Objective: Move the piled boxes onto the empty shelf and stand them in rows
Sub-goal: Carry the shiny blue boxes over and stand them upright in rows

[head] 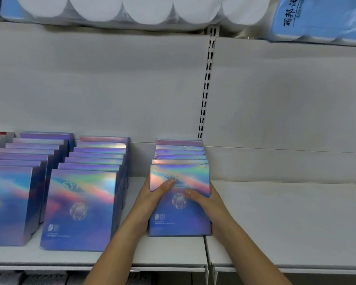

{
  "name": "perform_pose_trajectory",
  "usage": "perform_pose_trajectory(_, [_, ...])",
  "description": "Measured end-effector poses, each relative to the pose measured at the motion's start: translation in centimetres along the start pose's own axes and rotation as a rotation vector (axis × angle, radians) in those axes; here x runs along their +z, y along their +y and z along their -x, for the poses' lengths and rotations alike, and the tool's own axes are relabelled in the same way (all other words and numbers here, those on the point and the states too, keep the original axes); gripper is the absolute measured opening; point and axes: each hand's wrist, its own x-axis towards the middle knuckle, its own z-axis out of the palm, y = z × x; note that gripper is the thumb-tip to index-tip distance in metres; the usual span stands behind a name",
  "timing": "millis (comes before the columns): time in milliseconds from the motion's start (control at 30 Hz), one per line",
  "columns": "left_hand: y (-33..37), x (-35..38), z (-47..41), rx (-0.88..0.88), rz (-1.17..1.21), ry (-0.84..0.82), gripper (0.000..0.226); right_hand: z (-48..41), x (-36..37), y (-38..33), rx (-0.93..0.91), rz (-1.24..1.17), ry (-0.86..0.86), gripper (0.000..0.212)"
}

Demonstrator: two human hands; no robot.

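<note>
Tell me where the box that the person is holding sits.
In the head view, the held box fronts the rightmost row on the white shelf, centre frame, between the left hand and right hand.

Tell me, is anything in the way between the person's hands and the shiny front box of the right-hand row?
Nothing visible. The left hand and right hand already grip the front box by its sides, thumbs on its face, and it stands on the shelf in front of its row.

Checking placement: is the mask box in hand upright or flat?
Upright: the mask box stands on edge, face forward, against its row.
</note>
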Motion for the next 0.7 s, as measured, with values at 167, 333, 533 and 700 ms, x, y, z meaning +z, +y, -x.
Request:
perform_pose_trajectory(167, [-0.8,0.0,-0.3,0.086,-0.029,0.045,0.044,0.2,0.1,0.1,0.005,-0.025,0.078,0.042])
perform_pose_trajectory(333, [-1.1,-0.1,-1.3,0.126,-0.048,0.061,0.052,-0.1,0.2,0.8,-0.020,-0.021,0.146,0.043])
perform_pose_trajectory(533, [-1.1,0.0,-1.3,0.155,-0.082,0.083,0.054,-0.3,0.3,0.8,-0.059,0.032,0.181,0.045])
perform_pose_trajectory(700, [-1.0,0.1,-0.5,0.149,-0.138,0.155,0.043,0.3,0.5,0.7,-0.120,0.063,0.181,0.045])
